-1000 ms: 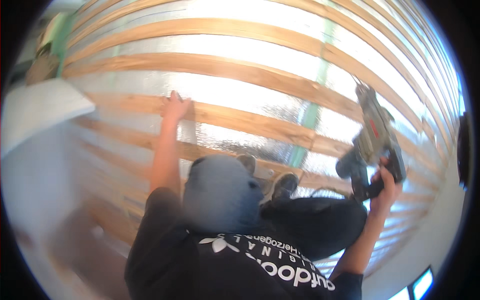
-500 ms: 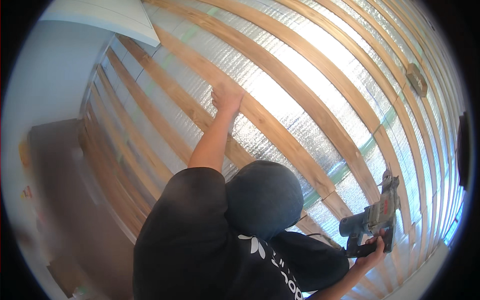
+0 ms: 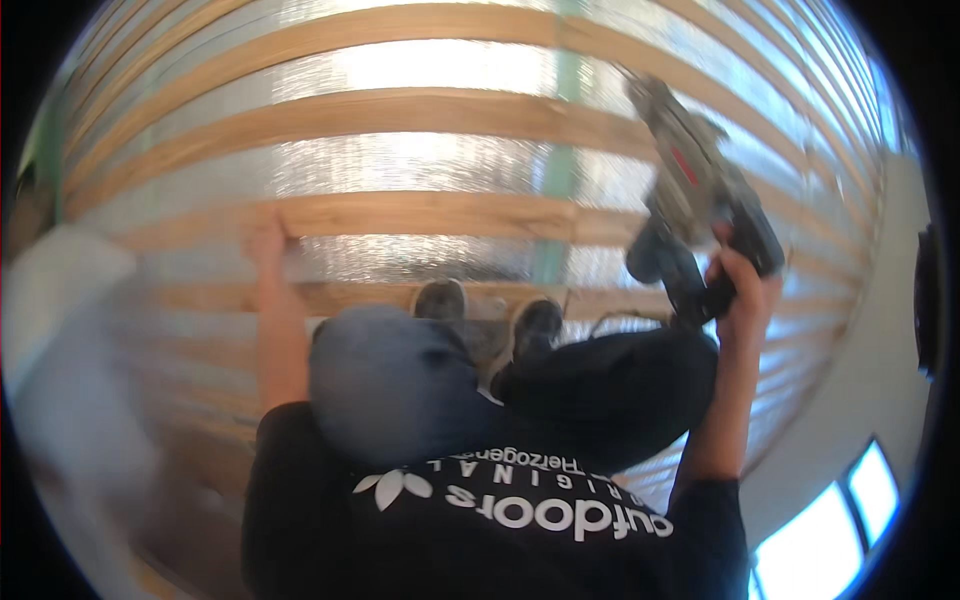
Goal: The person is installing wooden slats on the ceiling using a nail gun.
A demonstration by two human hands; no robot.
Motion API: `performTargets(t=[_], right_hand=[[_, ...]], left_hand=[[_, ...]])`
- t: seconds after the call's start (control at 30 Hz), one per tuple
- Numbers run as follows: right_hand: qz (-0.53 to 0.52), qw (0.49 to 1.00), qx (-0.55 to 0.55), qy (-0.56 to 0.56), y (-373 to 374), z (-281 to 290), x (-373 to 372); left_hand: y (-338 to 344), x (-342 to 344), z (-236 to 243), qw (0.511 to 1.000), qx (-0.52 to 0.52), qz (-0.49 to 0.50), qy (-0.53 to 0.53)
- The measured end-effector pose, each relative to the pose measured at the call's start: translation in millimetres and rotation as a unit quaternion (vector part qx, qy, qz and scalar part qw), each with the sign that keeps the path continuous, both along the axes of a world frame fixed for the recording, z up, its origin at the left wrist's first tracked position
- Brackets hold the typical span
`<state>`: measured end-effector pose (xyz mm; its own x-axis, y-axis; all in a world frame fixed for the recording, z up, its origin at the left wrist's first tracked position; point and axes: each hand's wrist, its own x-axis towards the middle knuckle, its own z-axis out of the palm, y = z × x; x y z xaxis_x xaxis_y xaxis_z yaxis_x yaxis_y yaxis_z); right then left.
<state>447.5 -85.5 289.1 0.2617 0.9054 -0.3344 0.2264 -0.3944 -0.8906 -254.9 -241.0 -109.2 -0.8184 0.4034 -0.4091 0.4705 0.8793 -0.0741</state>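
Note:
My right hand (image 3: 742,285) is wrapped round the rear handle of a grey-and-black hammer drill (image 3: 695,165). Its body tilts up and to the left, and a thin bit at its nose lies over the wooden battens. At the left, my left hand (image 3: 265,235) rests at a pale wooden batten (image 3: 420,213); motion blur smears its fingers. Silvery foil sheeting (image 3: 420,165) shows between the parallel battens. Below the drill a dark cable (image 3: 625,318) curves close to my bent leg.
My dark shoes (image 3: 440,300) are among the nearer battens, below my bent knees. A blurred whitish shape (image 3: 70,290) fills the left side. Green strips (image 3: 560,180) cross under the battens. A pale wall (image 3: 850,350) and bright window (image 3: 815,545) lie at the right.
The view has swung round, so the battens now run nearly level across it. The drill appears higher, still in my right hand. My left hand stays at a batten, farther left in view.

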Motion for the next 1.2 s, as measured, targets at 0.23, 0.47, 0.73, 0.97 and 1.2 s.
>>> performTargets(t=[0.23,0.47,0.73,0.97,1.2], right_hand=[[-0.024,0.999,-0.016,0.024,-3,11,1],[-0.076,0.985,-0.146,-0.049,-48,60,13],[-0.055,0.967,-0.249,0.007,-96,177,-3],[0.164,0.942,-0.288,-0.047,-130,274,1],[0.313,0.901,-0.289,-0.080,-108,267,-45]], left_hand=[[20,-30,10,0.988,-0.004,-0.119,0.094],[9,220,178,0.957,0.084,-0.170,-0.222],[-41,278,558,0.881,0.024,-0.186,-0.434],[-59,332,712,0.868,0.002,-0.295,-0.400],[-25,346,641,0.872,0.025,-0.305,-0.382]])
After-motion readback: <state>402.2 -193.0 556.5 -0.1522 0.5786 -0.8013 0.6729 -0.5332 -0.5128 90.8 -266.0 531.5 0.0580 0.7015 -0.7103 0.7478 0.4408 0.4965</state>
